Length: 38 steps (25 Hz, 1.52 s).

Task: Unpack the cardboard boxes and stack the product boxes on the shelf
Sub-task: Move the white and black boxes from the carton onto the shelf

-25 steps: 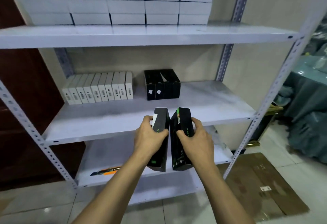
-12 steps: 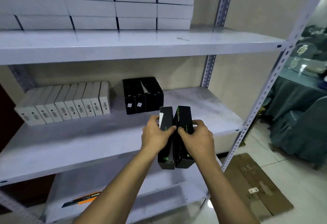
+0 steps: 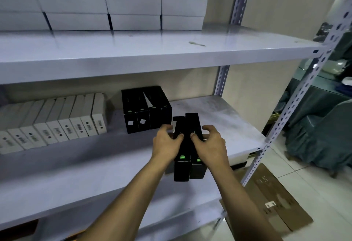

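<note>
- Head view: you are holding two black boxes (image 3: 187, 141) side by side over the middle shelf (image 3: 224, 118), just to the right of the four black boxes (image 3: 146, 109) that are standing at the back.
- Your left hand (image 3: 165, 146) is gripping the left box, thumb on its top face and fingers curling round its outer side; your right hand (image 3: 210, 146) is gripping the right box the same way, fingers bent over its far side.
- Both forearms are reaching up and forward from the bottom of the view, wrists close together, so the pair is sitting squeezed between your palms with the near ends hanging past the shelf's front edge.
- To do this step well, you should be keeping the two boxes pressed flush so they travel as one block, then sliding them back until they are touching the black row's right side.
- Be keeping the long sides parallel to that row; a tilted box already in it is leaving a gap, and bumping it could be knocking it further.
- Be easing your fingers out only once the boxes are resting fully on the shelf.
- White boxes (image 3: 62, 124) are filling the left of this shelf, and more white cartons (image 3: 131, 6) are stacked on the shelf above; flattened cardboard (image 3: 270, 198) is lying on the floor at right.
</note>
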### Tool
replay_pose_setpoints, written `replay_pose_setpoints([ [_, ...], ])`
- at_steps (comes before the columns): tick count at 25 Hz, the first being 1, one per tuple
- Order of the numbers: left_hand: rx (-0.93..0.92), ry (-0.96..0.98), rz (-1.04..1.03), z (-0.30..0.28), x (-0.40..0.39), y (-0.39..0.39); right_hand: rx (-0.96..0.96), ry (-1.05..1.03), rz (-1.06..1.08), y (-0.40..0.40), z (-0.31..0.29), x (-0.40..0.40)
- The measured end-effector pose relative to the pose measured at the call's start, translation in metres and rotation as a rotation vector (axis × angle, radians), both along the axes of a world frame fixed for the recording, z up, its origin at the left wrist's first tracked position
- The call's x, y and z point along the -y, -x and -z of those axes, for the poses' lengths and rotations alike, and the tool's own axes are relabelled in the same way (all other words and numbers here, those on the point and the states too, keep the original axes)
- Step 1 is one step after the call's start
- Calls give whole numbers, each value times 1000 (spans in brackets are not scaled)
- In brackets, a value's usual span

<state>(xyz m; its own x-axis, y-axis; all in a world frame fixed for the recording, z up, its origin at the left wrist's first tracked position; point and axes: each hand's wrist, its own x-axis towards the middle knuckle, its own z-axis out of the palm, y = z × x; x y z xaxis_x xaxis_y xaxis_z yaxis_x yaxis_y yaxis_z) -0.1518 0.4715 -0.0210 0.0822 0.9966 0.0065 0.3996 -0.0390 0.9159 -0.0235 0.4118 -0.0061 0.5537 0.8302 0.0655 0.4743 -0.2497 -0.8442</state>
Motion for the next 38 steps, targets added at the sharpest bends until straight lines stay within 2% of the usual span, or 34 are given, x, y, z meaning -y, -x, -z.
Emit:
replay_pose_setpoints([
  [11, 72, 8, 91, 12, -32, -5, -116, -41, -4, -9, 18, -36],
  [15, 11, -44, 169, 11, -32, -5, -120, -62, -39, -20, 19, -49],
  [23, 49, 92, 172, 5, -35, -26, -209, -42, -122, -43, 16, -82],
  [31, 75, 9, -16, 13, -48, -52, -147, -49, -275, -68, 24, -116],
  [34, 42, -31, -156, 19, -54, -59, -186, -39, -270, -82, 28, -125],
  [38, 5, -51, -260, 27, -60, -68, -138, -32, -314, -90, 33, -138],
])
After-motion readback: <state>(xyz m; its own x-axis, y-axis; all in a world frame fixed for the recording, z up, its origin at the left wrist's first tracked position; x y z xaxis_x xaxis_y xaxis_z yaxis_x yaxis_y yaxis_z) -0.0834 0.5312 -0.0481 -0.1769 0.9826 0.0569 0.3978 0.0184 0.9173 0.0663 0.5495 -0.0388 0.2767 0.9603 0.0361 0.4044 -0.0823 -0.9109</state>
